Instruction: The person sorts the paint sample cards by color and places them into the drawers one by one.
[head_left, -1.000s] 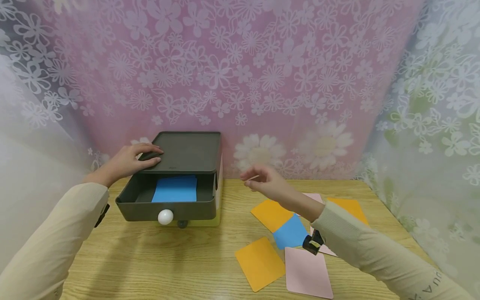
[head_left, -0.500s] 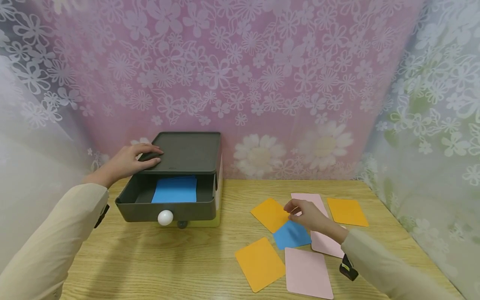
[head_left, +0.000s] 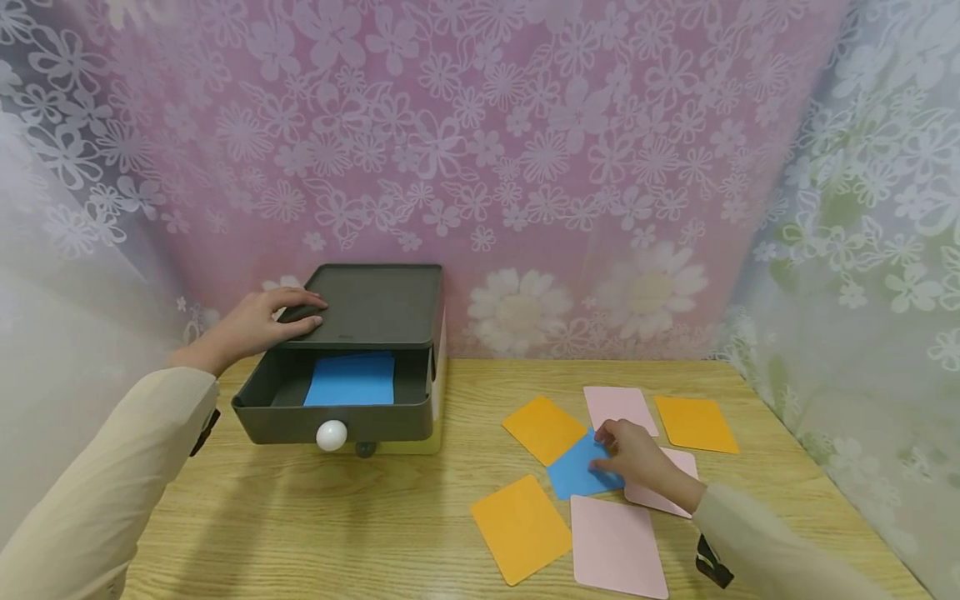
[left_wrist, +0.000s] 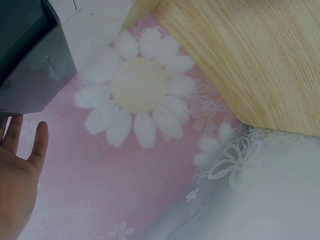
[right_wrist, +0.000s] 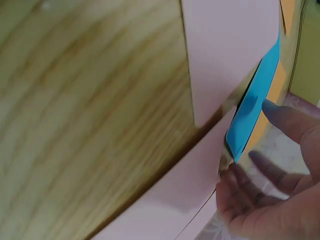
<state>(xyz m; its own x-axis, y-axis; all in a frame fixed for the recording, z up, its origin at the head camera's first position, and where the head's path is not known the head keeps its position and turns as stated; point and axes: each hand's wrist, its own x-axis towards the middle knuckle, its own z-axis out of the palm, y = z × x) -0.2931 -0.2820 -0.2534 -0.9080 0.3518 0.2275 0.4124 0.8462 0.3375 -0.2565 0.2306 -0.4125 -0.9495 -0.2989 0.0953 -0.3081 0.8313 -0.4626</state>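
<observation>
My left hand [head_left: 255, 329] rests on the left edge of the dark grey top of a small drawer box [head_left: 375, 304]. Its upper drawer [head_left: 270, 387] is pulled out, with a white round knob [head_left: 331, 435] and blue cards [head_left: 349, 379] inside. Over at the right, my right hand [head_left: 637, 462] reaches down to a blue card [head_left: 573, 471] on the table. In the right wrist view the thumb and fingers are spread apart around the end of that blue card [right_wrist: 255, 102]; whether they touch it is hard to tell. The card appears to lie flat.
Orange cards [head_left: 521, 529] and pink cards [head_left: 618, 546] lie scattered around the blue card, some of them close beside it. The wooden table [head_left: 405, 533] meets a flowered pink curtain [head_left: 465, 167] at the back. A whitish curtain [head_left: 885, 292] hangs at the right.
My right hand has moved right and down, from the air beside the drawer box to the blue card. My left hand and the drawer have stayed in place.
</observation>
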